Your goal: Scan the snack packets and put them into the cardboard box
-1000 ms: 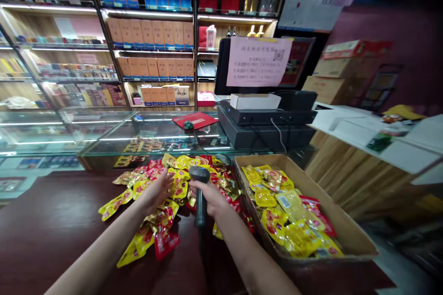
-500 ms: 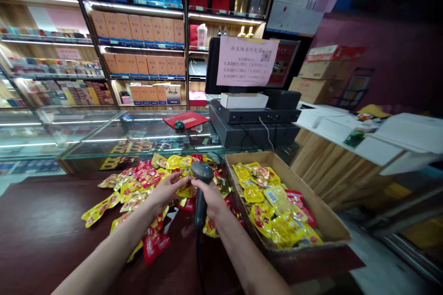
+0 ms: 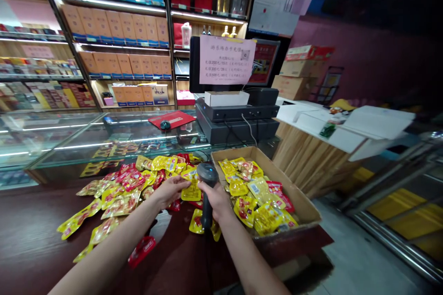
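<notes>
Pinching a yellow packet (image 3: 191, 192) in the left hand (image 3: 171, 192) above the counter (image 3: 31, 221), just beside the scanner (image 3: 208, 174), gripping the latter in the right hand (image 3: 219, 200), apparently presenting the packet for reading, and calling next for steady alignment.

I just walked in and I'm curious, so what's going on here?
A person's left hand holds a yellow packet close to the handheld scanner gripped in the right hand. Loose packets lie piled on the dark red table, and more lie in the open cardboard box to the right.
</notes>
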### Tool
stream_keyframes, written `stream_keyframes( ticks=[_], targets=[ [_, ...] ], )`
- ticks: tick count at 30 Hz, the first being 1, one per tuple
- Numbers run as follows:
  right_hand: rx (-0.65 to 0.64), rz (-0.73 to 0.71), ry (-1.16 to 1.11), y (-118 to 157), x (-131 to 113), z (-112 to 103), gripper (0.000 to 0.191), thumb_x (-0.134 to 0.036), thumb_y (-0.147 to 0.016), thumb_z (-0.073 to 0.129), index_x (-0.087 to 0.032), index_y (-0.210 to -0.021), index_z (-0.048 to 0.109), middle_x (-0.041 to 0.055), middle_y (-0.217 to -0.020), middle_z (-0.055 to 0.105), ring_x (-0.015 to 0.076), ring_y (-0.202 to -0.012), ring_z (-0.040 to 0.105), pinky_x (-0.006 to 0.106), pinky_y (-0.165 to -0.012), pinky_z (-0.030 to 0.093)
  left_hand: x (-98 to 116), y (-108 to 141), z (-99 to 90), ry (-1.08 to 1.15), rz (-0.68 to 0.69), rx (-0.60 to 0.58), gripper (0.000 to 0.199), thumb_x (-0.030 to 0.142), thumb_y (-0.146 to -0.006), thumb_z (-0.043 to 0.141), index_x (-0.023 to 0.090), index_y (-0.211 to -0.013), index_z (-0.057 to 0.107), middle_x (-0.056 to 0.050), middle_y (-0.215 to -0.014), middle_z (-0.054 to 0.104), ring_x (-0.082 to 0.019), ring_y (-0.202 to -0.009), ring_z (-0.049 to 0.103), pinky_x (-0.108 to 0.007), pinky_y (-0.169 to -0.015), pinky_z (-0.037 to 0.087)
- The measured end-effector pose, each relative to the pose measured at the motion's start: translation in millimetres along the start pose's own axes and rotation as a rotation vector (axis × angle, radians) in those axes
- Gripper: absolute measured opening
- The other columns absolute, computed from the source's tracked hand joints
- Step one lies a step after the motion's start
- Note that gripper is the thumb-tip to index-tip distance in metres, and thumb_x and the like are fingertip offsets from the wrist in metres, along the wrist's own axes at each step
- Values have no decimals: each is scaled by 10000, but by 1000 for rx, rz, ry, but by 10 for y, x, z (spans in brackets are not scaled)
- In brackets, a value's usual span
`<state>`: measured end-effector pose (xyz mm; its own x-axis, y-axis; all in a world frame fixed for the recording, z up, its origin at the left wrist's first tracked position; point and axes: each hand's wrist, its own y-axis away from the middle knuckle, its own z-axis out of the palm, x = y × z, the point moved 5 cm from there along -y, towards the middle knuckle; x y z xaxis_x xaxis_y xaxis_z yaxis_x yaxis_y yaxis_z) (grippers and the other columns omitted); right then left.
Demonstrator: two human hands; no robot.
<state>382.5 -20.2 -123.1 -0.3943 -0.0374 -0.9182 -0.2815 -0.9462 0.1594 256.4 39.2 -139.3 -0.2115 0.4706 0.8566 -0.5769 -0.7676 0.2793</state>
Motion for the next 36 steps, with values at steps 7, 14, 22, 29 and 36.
stream_keyframes(
  ticks=[7,14,22,29,36],
  targets=[
    [23,-54,44,190,-70,-24,219,-260,-579,701,-186,-782,661,12,-761,689,205,-802,616,306,-745,474,-39,-51,-30,-111,62,37,262,257,-590,800,146,-731,609,-35,-724,686,-162,-683,650,-262,-666,501],
    [-98,73,118,379,-59,52,197,-314,-615,673,-147,-699,611,11,-596,624,133,-504,560,252,-492,441,50,-28,-43,-255,206,128,268,260,-574,795,161,-689,574,17,-654,630,-114,-608,582,-208,-568,426],
    [-127,155,203,392,35,82,185,-319,-647,606,-165,-605,513,-61,-394,452,78,-335,412,202,-351,334,-5,-41,-27,-275,193,92,265,246,-592,771,163,-725,556,23,-671,615,-114,-636,578,-209,-587,420],
    [-137,170,208,399,30,90,192,-327,-648,600,-164,-619,502,-69,-381,446,64,-322,398,187,-350,324,0,-59,-50,-279,208,86,294,249,-566,776,157,-736,554,34,-669,627,-109,-641,580,-203,-598,422],
    [-139,153,226,357,94,64,184,-303,-656,590,-170,-580,488,-66,-382,443,72,-314,394,201,-342,330,23,-34,-25,-333,193,74,229,265,-619,736,154,-779,615,9,-696,667,-140,-642,608,-234,-622,437]
  ],
)
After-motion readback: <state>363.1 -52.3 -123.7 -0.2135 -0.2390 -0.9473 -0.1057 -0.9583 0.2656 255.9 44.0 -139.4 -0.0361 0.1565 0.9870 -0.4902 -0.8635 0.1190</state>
